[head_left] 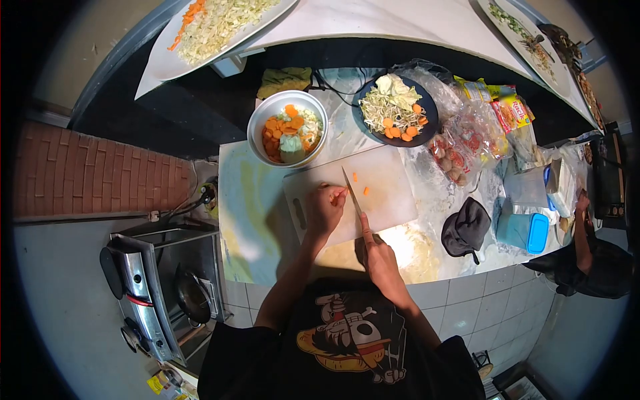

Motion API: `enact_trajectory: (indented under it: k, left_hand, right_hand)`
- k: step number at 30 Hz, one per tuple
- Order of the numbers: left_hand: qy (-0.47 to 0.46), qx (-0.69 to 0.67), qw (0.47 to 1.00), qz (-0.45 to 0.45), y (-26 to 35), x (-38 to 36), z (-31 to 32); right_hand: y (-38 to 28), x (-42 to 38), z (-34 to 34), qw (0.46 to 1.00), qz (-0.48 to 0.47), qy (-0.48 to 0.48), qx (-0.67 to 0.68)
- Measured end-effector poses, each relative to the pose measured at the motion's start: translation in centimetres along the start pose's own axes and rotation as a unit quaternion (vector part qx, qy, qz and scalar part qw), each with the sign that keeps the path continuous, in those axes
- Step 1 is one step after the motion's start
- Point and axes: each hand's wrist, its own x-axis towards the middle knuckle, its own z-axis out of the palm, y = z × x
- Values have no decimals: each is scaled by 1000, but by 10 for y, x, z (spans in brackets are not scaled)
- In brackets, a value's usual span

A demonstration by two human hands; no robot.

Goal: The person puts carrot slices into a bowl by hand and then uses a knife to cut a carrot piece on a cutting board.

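Observation:
On the white cutting board, my left hand is closed with its fingertips pinched around a small piece of carrot. My right hand grips the handle of a knife, its index finger stretched along the blade, which points away from me just right of my left fingers. A few carrot sticks lie to the right of the blade. Beyond the board's far left corner stands a metal bowl with carrot slices and chopped vegetables.
Behind the board is a dark plate of sprouts, cabbage and carrot slices. Plastic bags, a black cap and a blue-lidded container lie to the right. Another person is at the far right. A stove stands left.

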Motion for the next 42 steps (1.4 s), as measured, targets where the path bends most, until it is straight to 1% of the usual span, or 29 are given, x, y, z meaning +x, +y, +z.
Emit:
enact_trajectory:
  k: [1, 3, 5, 7, 8, 10, 11, 12, 14, 15, 16, 17, 18, 19, 20, 22, 26, 28, 29, 30, 31, 32, 34, 35, 36, 37, 39, 40, 42]
  left_hand:
    - [-12, 0, 1000, -21, 0, 1, -1]
    - [-13, 13, 1000, -10, 2, 1, -3]
    - [-12, 24, 1000, 4, 1, 3, -3]
    - [-7, 41, 998, 47, -9, 2, -5]
    - [-4, 44, 998, 46, -11, 2, -8]
    - [17, 66, 990, 124, -14, 3, -13]
    - [17, 65, 990, 124, -15, 4, -15]
    - [29, 44, 993, 108, -16, 4, -16]
    - [41, 22, 995, 90, -15, 6, -20]
    - [9, -42, 998, 46, -13, 7, -22]
    - [-22, -106, 994, 1, -12, 8, -25]
    - [-20, -106, 994, 0, -7, 8, -26]
    - [-56, -220, 968, -107, 0, 8, -26]
    - [-91, -330, 916, -209, 5, 9, -26]
    - [-90, -330, 916, -210, 8, 10, -28]
    - [-102, -369, 890, -247, 11, 9, -29]
    - [-114, -330, 911, -220, 4, 4, -31]
    - [-118, -267, 946, -142, -7, 2, -31]
    - [-119, -266, 946, -142, -10, 1, -30]
    - [-101, -242, 959, -104, -14, 0, -29]
    - [-83, -218, 970, -65, -17, 0, -29]
    - [-85, -217, 970, -65, -14, 1, -30]
    - [-79, -114, 990, -37, -7, 3, -33]
    - [-81, -114, 990, -35, -5, 5, -35]
    - [-94, -60, 994, -11, -2, 6, -37]
    - [-107, -5, 994, 14, -1, 6, -38]
    - [-95, -21, 995, 5, -3, 4, -33]
    - [-81, -38, 996, -5, -4, 3, -31]
    - [-83, -32, 996, -5, -4, 4, -30]
  right_hand:
    - [0, 0, 0, 1000, 0, 4, 6]
    - [2, -3, 3, 1000, 1, 7, 12]
    - [7, -2, 4, 998, -1, 18, 65]
    - [6, -7, 1, 996, -3, 36, 83]
    - [4, -10, -2, 993, 1, 53, 101]
    - [5, -11, -9, 990, 6, 37, 137]
    - [7, -11, -13, 985, 14, 22, 172]
    - [10, -10, -13, 985, 15, 23, 171]
    - [14, -6, -13, 969, -23, 49, 242]
    - [12, -6, -17, 969, -24, 48, 242]
    - [11, -6, -23, 945, 38, -14, 325]
    - [8, -6, -27, 907, 100, -76, 402]
    - [8, -5, -25, 907, 100, -79, 401]
    - [9, -5, -21, 893, 87, -75, 436]
    - [9, -4, -19, 876, 73, -70, 471]
    - [8, -4, -20, 876, 78, -71, 470]
    - [9, -8, -18, 873, 81, -54, 478]
    - [15, -10, -17, 874, 79, -48, 476]
    - [18, -12, -16, 876, 76, -43, 475]
    - [20, -12, -17, 875, 77, -42, 476]
    - [21, -13, -17, 890, 78, -26, 449]
    - [22, -13, -18, 903, 80, -10, 421]
    - [20, -13, -20, 911, 83, 9, 404]
    - [21, -13, -21, 934, 59, 39, 350]
    - [22, -13, -21, 953, 35, 70, 294]
    - [24, -12, -19, 952, 36, 72, 295]
    - [28, -9, -14, 967, -4, 136, 215]
    - [30, -10, -14, 967, -3, 138, 216]
    - [27, -8, -20, 981, 18, 115, 154]
